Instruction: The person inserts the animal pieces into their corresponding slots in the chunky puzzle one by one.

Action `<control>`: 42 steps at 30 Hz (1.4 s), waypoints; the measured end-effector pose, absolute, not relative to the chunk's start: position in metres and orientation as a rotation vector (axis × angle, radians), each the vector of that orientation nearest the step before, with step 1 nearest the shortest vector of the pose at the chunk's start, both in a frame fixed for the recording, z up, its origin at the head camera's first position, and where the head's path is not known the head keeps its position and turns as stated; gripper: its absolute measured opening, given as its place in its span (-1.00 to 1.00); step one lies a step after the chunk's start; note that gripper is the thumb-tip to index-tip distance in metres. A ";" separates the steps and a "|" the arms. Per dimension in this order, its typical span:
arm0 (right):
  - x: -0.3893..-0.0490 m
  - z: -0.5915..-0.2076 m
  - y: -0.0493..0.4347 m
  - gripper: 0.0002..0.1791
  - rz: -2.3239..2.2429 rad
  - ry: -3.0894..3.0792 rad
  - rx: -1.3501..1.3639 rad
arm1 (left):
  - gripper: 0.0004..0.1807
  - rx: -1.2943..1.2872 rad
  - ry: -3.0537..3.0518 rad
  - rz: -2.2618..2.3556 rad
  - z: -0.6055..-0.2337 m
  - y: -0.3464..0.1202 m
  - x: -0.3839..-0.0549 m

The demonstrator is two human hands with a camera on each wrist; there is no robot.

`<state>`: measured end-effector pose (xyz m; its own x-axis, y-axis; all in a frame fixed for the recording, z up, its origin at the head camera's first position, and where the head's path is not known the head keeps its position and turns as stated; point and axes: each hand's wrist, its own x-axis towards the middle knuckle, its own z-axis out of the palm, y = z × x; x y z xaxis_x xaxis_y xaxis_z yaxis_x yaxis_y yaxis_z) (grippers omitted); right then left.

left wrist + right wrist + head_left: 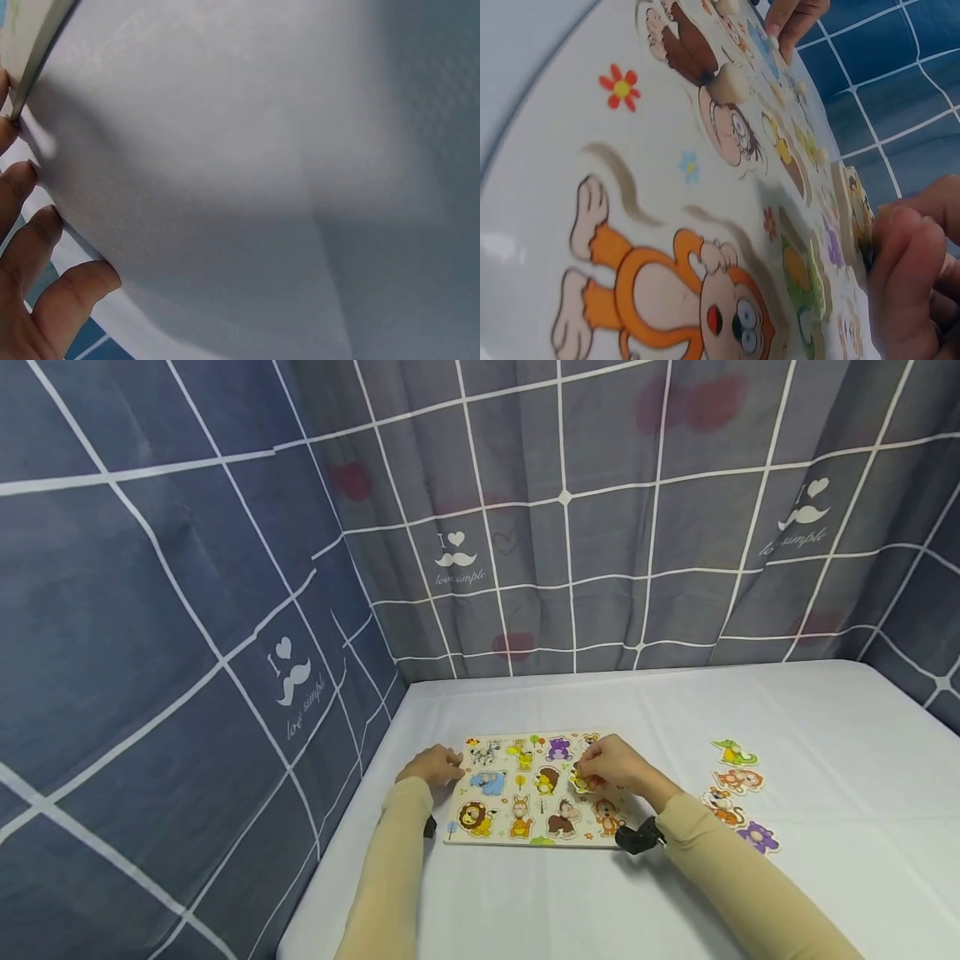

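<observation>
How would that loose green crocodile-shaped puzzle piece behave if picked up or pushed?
Probably stiff: the pale-edged puzzle piece in the right hand looks thick and unbent. The green crocodile-shaped piece looks small, so likely light. Lying flat on the white cloth, it would likely slide rather than roll.

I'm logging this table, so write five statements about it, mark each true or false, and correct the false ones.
1. The person's left hand touches the pale rectangular animal-puzzle board. True.
2. The person's right hand is empty. False: the right hand pinches a thin, flat puzzle piece.
3. The loose purple animal-shaped piece lies right of the board. True.
4. The loose green crocodile-shaped piece lies left of the board. False: the crocodile-shaped piece lies right of it.
5. The tablecloth is white. True.
</observation>
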<state>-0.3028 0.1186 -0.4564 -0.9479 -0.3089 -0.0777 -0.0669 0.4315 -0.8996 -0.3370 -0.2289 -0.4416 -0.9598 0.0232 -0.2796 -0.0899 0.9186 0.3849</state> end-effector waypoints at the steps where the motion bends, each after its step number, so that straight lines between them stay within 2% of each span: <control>1: -0.303 -0.456 0.117 -0.85 -1.539 2.444 -0.327 | -0.45 -0.053 2.802 0.584 -0.441 -0.229 -0.337; 32: -0.316 -0.463 0.077 -0.85 -1.534 2.444 -0.256 | -0.44 -0.100 2.812 0.589 -0.442 -0.228 -0.336; 42: -0.316 -0.465 0.065 -0.75 -1.521 2.443 -0.278 | -0.47 -0.106 2.816 0.597 -0.442 -0.227 -0.334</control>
